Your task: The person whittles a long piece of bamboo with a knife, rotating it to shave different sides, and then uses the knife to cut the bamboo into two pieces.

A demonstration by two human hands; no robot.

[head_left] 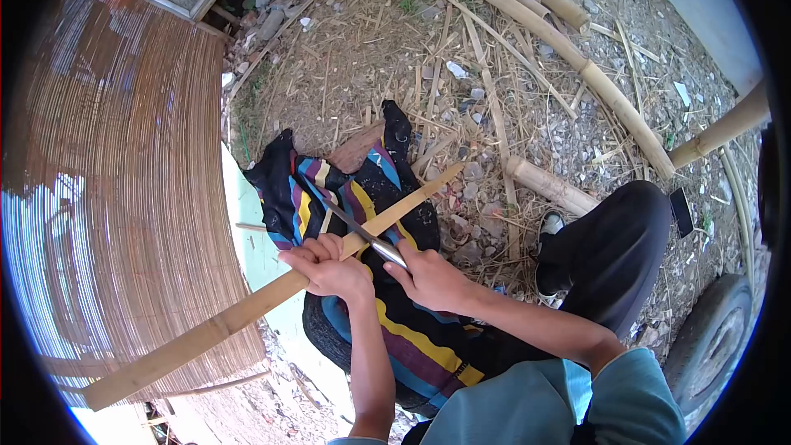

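A long flat bamboo strip (255,301) runs slantwise across my lap, from the lower left up to the centre. My left hand (329,270) is closed around it near its middle. In my right hand (428,278) is a knife (387,252), gripped by its shiny metal handle. Its dark blade crosses over the strip just beyond my left fingers and points up and left. Under both hands lies a striped cloth (420,346) in black, yellow, purple and blue, spread over my leg. A piece of wood (356,148) shows among the cloth's far folds.
At left stands a reed screen (124,156). Bamboo poles (610,91) lie at the upper right, with a shorter bamboo piece (552,185) nearer my knee. Shavings and stones litter the ground. A tyre (709,346) and a dark flat phone-like object (681,213) are at right.
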